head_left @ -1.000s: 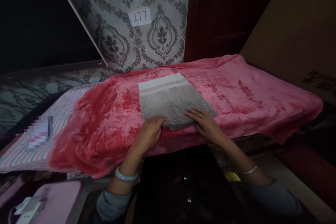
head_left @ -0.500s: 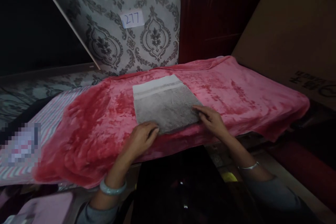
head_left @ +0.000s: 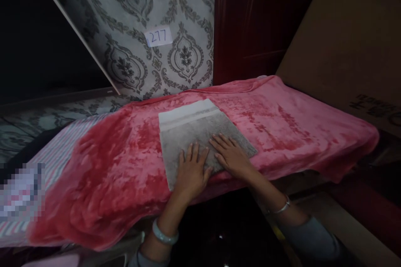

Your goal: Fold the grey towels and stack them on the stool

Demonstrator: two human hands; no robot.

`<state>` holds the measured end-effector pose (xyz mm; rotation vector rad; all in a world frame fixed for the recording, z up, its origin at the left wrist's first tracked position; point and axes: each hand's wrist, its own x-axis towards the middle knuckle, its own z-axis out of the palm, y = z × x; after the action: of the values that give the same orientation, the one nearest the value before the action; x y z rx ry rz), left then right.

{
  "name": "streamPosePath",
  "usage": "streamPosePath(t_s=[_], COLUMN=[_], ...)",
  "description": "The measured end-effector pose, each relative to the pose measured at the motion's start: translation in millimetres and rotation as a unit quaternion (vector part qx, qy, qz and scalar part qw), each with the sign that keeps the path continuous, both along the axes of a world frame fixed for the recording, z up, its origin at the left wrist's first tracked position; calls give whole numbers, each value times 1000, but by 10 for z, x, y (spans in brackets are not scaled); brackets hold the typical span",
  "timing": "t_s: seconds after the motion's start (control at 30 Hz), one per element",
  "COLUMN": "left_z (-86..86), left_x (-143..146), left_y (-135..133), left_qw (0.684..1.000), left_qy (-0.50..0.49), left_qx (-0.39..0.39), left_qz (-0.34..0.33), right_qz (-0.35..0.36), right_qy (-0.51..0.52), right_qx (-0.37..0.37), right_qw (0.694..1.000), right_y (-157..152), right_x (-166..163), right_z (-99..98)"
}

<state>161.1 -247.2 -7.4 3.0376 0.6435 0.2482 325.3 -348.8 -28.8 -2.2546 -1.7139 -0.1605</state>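
Observation:
A grey towel with a white end and a pale stripe lies flat on a pink-red plush blanket. My left hand rests palm down on the towel's near part, fingers spread. To its right my right hand also lies flat on the towel, its fingers pointing up and to the left. The two hands are close together but apart. Beneath them, part of the towel's near edge is hidden.
At the left, a striped cloth shows beyond the blanket. Patterned wallpaper with a paper label reading 277 rises behind. A dark red panel and a large cardboard box stand at the right.
Both hands have moved from the towel's near corners inward onto its surface and now lie flat with fingers stretched. The towel's near part now reaches closer to me.

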Motion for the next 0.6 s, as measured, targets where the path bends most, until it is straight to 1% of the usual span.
streamPosePath(t_s=[0.17,0.27,0.33,0.43,0.5,0.53,0.6], left_z=[-23,-66,-57,64,207,283,412], left_x=[-102,-232,-327,-385,-309,-230,-8], left_y=[61,151,234,366,452,496,593], left_qw=[1000,998,996,990,988,989,994], left_qy=[0,-2,7,34,45,44,34], left_qx=[3,6,-2,-27,-34,-34,-34], left_qz=[19,60,92,132,144,137,96], right_qz=[-6,0,13,56,69,68,54], right_qy=[25,43,59,96,108,104,78], right_qx=[-5,4,4,6,32,44,48], right_qw=[1000,999,998,994,991,991,994], right_y=[-28,-70,-109,-107,3,100,361], right_x=[-3,19,80,263,415,484,586], right_z=[-25,-59,-66,-2,97,159,289])
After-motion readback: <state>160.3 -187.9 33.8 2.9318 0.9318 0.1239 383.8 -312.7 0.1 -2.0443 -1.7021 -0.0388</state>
